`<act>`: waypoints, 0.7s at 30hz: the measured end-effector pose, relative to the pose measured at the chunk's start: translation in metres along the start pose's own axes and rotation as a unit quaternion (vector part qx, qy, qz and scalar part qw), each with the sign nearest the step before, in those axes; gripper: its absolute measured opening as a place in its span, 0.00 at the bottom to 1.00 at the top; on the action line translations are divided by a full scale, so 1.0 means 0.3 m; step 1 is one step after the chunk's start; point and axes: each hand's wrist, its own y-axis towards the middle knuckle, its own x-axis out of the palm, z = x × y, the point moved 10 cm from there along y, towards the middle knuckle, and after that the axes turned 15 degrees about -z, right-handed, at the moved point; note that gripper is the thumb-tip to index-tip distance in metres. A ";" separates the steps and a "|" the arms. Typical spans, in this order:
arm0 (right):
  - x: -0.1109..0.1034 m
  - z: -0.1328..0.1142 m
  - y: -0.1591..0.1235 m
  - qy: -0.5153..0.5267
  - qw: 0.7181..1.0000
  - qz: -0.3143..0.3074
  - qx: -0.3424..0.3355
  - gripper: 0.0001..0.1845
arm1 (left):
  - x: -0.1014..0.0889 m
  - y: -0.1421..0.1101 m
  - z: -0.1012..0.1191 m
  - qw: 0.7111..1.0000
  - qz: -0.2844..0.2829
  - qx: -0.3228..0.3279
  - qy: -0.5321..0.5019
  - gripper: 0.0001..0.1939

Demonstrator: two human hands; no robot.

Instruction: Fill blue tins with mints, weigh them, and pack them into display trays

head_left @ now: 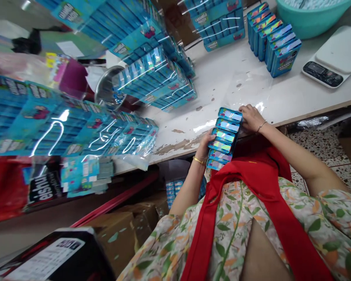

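A row of several small blue candy boxes (224,135), with shiny tops, is held at the table's front edge, close to the red apron (248,175). My left hand (204,145) is wrapped round the row's left side, its thumb near the middle boxes. At the far right corner, the fingers of my right hand (251,118) are bent against the end box; their tips are partly hidden. Clear plastic film (245,91) lies on the table just beyond the boxes.
Another row of blue boxes (283,62) stands beyond my right hand, near a white scale (324,70) and a teal basin (310,23). Film-wrapped stacks (160,84) of blue boxes fill the left side, with a metal bowl (101,88) among them. Cardboard cartons (117,230) sit below.
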 end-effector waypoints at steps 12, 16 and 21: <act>-0.081 0.009 0.004 0.122 0.984 -0.009 -0.130 0.42 | 0.002 0.065 0.004 0.998 -0.017 -0.011 0.053 0.30; -0.154 -0.021 -0.017 0.134 0.979 -0.012 -0.152 0.43 | 0.014 0.097 -0.007 0.998 -0.017 -0.041 0.049 0.28; -0.226 -0.012 -0.042 0.129 0.982 0.031 -0.131 0.46 | 0.043 0.117 -0.028 0.997 0.001 -0.079 -0.019 0.23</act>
